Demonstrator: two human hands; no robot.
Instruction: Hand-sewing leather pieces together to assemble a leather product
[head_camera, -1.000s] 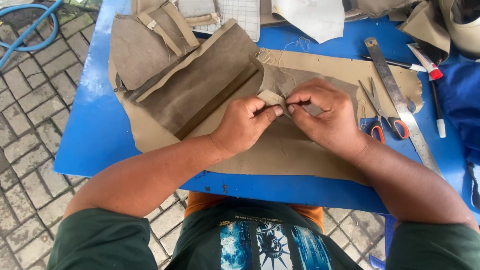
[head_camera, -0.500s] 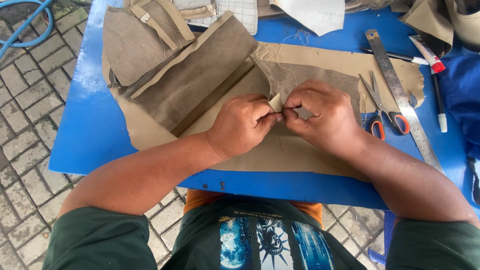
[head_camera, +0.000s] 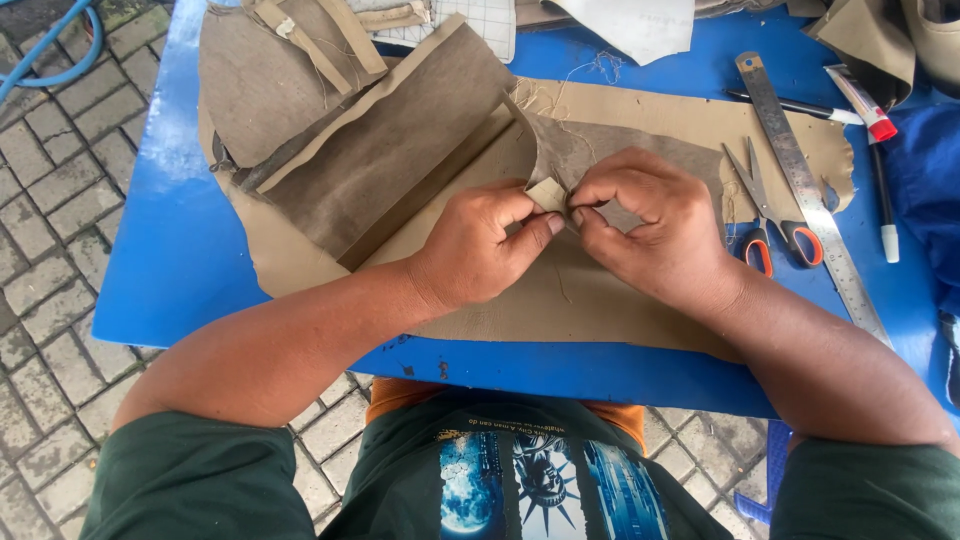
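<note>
Both hands, the left hand (head_camera: 480, 245) and right hand (head_camera: 650, 225), pinch a small cloth flap (head_camera: 547, 193) together on the big brown cloth (head_camera: 520, 300) on the blue worktop (head_camera: 140, 250), folding it, which needs careful fingers.

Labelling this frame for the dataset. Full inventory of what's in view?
small fabric piece: 1, tan, pinched between both hands at table centre
flat fabric sheet: 1, tan, spread across the table under the hands
folded fabric stack: 1, brown-grey, left of the hands
scissors: 1, orange handles, right of the right hand
ruler: 1, metal, beside the scissors
pen: 1, black and white, far right
tube: 1, white with red cap, far right
table: 1, blue
hose: 1, blue, on paving top left
left hand: 1, gripping the small piece
right hand: 1, gripping the small piece
</note>
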